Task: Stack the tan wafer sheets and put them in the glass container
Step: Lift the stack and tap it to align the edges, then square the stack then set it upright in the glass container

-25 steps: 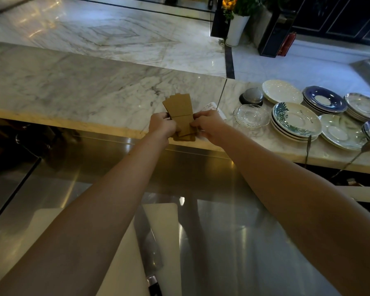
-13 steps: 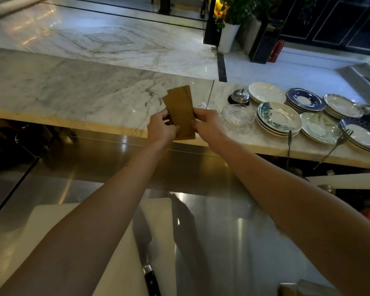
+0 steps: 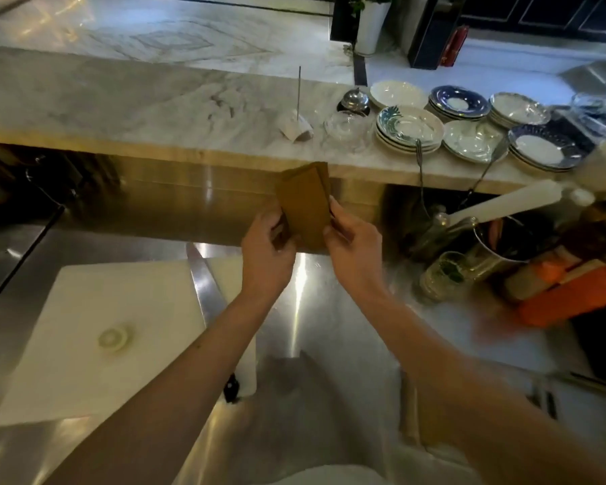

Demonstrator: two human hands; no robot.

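The tan wafer sheets (image 3: 305,204) form a slightly fanned upright stack held in the air over the steel counter, below the marble ledge. My left hand (image 3: 265,250) grips the stack's left edge and my right hand (image 3: 355,248) grips its right edge. A clear glass container (image 3: 347,129) stands on the marble ledge above and to the right of the stack, apart from both hands.
A white cutting board (image 3: 95,330) with a knife (image 3: 207,292) across it lies at the left. Stacked plates (image 3: 410,129) and two forks line the ledge at the right. Jars, a metal utensil pot (image 3: 501,250) and an orange cloth (image 3: 571,295) crowd the right side.
Both hands have drawn the wafer stack back from the marble ledge toward me, down over the steel counter. The view has tilted downward.
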